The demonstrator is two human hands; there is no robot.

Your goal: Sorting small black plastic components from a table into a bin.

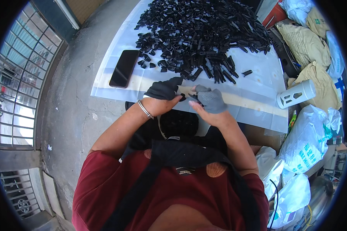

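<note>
Both my hands are close together over the near edge of the table, in fingerless gloves. My left hand [164, 93], in a black glove, pinches a small black plastic piece [182, 97] between thumb and fingers. A slim black plastic part [196, 99] sits in the closed fingers of my right hand [211, 102], which wears a grey dotted glove. The two pieces are near each other; a small gap seems to show between them. Just beyond lies a big heap of black plastic parts [204, 38], short curved ones to the left and longer slim ones to the right.
White sheeting covers the table [254, 104]. A black phone [124, 68] lies at its left, and a white cylinder with cut-outs [295, 94] at its right edge. Below my hands is an opening with black contents [179, 124]. Stuffed sacks [302, 142] crowd the right side.
</note>
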